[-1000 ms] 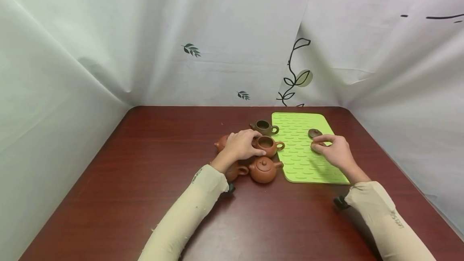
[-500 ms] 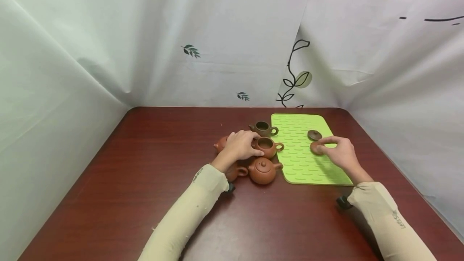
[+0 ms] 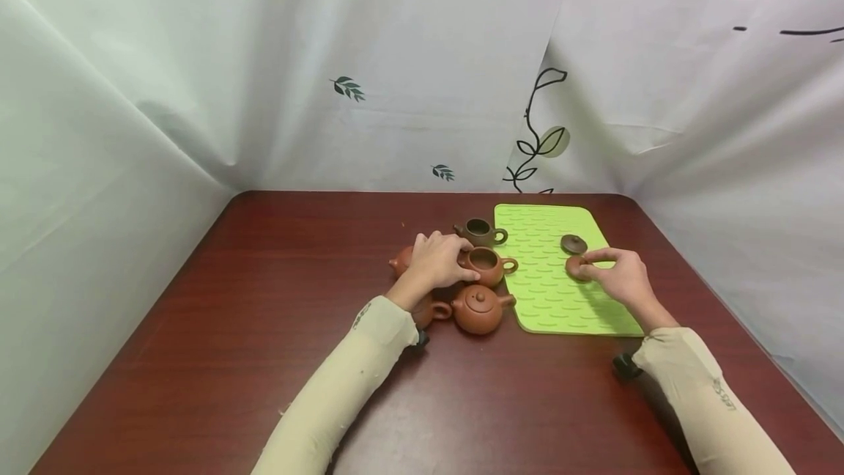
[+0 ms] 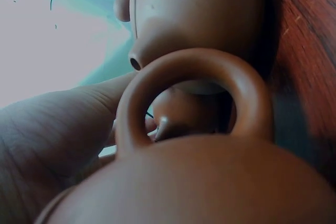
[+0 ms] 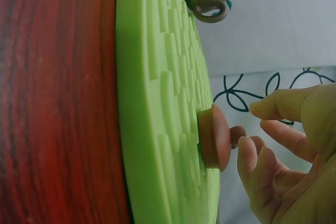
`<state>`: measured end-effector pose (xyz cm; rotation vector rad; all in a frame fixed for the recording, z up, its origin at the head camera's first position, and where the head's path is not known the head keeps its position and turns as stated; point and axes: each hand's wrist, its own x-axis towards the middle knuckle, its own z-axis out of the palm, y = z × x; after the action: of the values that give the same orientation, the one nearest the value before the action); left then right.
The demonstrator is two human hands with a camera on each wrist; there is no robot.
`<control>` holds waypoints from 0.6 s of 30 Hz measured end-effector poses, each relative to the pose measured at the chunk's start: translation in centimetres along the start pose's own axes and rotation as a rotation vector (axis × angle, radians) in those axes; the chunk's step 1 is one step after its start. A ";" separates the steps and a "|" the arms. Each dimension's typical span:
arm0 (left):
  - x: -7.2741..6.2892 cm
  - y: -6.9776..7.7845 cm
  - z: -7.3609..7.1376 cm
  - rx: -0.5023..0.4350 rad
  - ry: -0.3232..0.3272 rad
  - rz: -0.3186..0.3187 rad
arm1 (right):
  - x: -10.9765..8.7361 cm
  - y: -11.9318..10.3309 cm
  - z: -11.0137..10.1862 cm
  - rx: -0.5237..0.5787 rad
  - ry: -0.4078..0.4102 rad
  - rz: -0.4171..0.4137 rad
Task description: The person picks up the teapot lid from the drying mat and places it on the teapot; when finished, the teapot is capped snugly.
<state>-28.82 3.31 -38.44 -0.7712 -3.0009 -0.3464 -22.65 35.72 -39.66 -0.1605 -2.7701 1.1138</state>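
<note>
two hands work over the worktop (image 3: 514,402). the left hand (image 3: 435,264) curves thumb and fingers round a lidless red teapot (image 3: 486,275). at the pot's three o'clock, a red lid (image 3: 576,270) sits on the green mat (image 3: 543,303), dark lid (image 3: 574,243) at its twelve. the right hand (image 3: 624,275), fingers loosely spread, holding nothing, has drawn back toward three o'clock: the red lid seems set down.

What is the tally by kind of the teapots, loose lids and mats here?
Teapots: 5 (dark open pot, reddish open pot, lidded pot, far partly hidden pot, near partly hidden pot)
Loose lids: 2 (dark lid, reddish lid)
Mats: 1 (green mat)
Total: 8
</note>
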 end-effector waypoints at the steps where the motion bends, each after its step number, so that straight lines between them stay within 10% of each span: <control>1: 0.0 0.0 0.0 0.001 0.004 -0.001 | 0.1 0.1 0.0 -0.005 -0.001 0.001; 18: 0.2 0.1 0.3 0.001 0.032 -0.017 | 0.9 0.8 0.4 -0.044 -0.004 0.010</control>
<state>-28.91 3.56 -38.65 -0.7333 -2.9796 -0.3543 -23.56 36.19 -40.37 -0.1767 -2.8023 1.0565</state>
